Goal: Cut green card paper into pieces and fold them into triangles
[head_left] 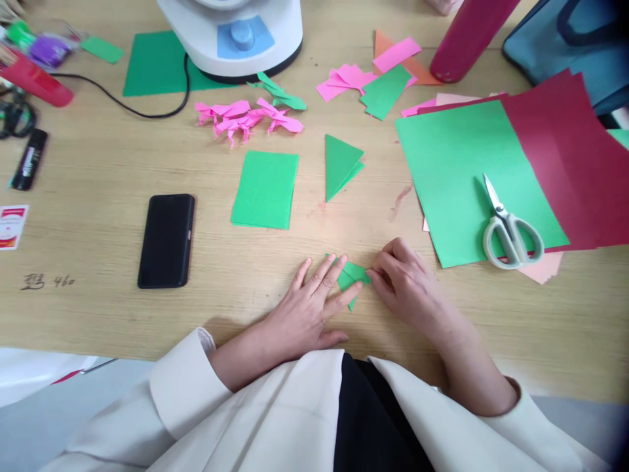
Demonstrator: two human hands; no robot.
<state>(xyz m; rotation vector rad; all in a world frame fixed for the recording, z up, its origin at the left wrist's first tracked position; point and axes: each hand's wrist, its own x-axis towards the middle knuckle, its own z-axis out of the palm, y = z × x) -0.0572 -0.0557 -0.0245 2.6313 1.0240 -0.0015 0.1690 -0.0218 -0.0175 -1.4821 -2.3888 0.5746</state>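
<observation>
A small piece of folded green paper (348,275) lies on the table close to my body, partly covered by my fingers. My left hand (314,305) rests flat over its left side with the fingers spread. At the paper's right corner, my right hand (405,278) pinches the edge between thumb and curled fingers. Beyond the hands lie a stack of green paper squares (265,190) and a green folded triangle (341,167).
White scissors (511,233) lie on green sheets (466,170) over dark red paper (565,151). A black phone (167,241) is at left. Pink folded figures (240,118) stand before a white appliance (240,33) with a black cord (147,116). A red bottle (469,39) stands behind.
</observation>
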